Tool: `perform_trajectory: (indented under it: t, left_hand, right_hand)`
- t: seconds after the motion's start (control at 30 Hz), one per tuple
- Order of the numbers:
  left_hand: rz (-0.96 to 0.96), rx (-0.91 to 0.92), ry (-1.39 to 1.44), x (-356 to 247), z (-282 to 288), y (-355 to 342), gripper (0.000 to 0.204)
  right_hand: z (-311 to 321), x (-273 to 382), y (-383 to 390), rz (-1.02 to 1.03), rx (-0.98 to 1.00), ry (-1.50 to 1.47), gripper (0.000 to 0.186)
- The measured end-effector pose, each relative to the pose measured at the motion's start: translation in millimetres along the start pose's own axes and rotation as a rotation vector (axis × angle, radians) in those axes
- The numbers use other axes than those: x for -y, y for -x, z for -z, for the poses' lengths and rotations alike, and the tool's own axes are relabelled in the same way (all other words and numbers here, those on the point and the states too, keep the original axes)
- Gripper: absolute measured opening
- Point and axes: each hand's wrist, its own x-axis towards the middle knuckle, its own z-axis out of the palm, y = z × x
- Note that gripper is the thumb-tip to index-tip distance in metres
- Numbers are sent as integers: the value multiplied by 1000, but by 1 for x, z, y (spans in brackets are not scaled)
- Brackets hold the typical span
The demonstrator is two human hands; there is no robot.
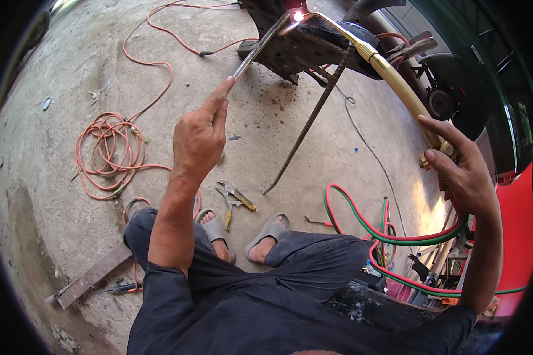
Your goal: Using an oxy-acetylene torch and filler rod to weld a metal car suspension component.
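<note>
My left hand (200,133) is closed round the near end of a straight grey metal rod (260,50), index finger stretched along it. The rod's far end reaches a bright glowing spot (298,16) at the edge of a dark, rusty metal part (278,56). In my right hand (463,165) is a brass gas torch (397,83), its fingers round the valve end. The torch's bent tip comes to the same glowing spot from the right. A red and green twin hose (367,228) hangs below the torch.
A ribbed steel bar (308,127) slants from the metal part to the concrete floor. Locking pliers (236,196) lie ahead of my sandalled feet. Coiled orange cable (109,151) spreads at left, near a metal bar (95,275). A red panel (518,236) stands at right.
</note>
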Motion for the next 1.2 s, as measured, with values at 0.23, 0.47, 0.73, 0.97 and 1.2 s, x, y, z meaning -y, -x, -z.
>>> perform_trajectory:
  t: [0.23,0.47,0.73,0.97,1.2]
  left_hand:
    - [-116,-40,-44,0,-5,-12,41]
    - [-125,-74,-117,1,-16,-8,41]
    - [-256,-226,-52,5,-23,-4,43]
    - [-241,-186,-135,8,-26,-12,46]
    - [-216,-128,-214,5,-30,-9,48]
  right_hand:
    - [-11,-33,29,-27,87,-177,51]
    - [-28,-58,39,-4,97,-285,52]
    - [-33,-63,46,25,93,-184,55]
    - [-39,-75,47,23,93,-207,58]
    - [-42,-84,41,51,95,-228,58]
